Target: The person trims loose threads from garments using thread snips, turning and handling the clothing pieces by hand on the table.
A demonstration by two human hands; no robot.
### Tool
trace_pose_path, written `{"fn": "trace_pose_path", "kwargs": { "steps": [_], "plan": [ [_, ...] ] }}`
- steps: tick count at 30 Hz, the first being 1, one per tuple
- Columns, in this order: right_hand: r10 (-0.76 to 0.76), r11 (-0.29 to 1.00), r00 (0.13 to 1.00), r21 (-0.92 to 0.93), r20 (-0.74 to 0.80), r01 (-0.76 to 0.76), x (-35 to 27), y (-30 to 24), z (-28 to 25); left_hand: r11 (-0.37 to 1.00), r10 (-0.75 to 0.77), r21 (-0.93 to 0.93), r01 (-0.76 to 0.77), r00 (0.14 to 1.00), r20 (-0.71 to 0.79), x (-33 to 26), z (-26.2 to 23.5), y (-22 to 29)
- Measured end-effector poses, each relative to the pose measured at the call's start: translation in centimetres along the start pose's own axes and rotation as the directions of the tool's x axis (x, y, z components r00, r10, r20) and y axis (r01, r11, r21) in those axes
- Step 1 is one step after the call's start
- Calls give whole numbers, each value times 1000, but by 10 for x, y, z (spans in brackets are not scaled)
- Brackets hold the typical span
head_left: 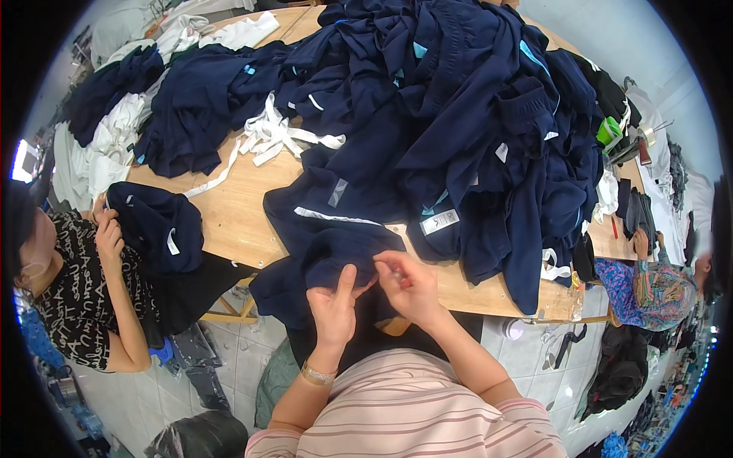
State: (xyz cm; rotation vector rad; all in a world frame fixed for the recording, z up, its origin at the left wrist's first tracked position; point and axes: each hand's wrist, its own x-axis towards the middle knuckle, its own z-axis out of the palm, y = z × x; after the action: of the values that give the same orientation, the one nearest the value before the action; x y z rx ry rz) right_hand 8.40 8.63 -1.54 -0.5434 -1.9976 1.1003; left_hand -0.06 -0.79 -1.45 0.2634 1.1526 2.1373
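Observation:
A navy garment (336, 248) with a white strip along one edge lies over the near table edge and hangs into my lap. My left hand (334, 309) grips its near edge, thumb upward, the fingers partly hidden in the cloth. Close beside it, my right hand (410, 288) is closed in a pinch at the fabric. A small reddish thing shows between its curled fingers, too little of it to name. Just beyond, a white printed tag (440, 222) rests on the navy cloth.
A big heap of navy garments (450, 99) covers the wooden table (229, 229). White tapes (271, 133) lie in a tangle left of it. At the left, a person (84, 282) handles a navy garment; another person (649, 282) works at the far right. Dark bags (198, 435) lie on the floor.

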Motion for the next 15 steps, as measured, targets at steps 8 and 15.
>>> {"fn": "trace_pose_path", "kwargs": {
  "steps": [8, 15],
  "plan": [
    [-308, 813, 921, -438, 237, 384, 3, -2, -4, 849, 232, 488, -204, 973, 4, -6, -17, -12],
    [46, 999, 998, -15, 42, -45, -1, -5, 2, 953, 117, 284, -102, 993, -37, -4, -10, -12]
  ]
}}
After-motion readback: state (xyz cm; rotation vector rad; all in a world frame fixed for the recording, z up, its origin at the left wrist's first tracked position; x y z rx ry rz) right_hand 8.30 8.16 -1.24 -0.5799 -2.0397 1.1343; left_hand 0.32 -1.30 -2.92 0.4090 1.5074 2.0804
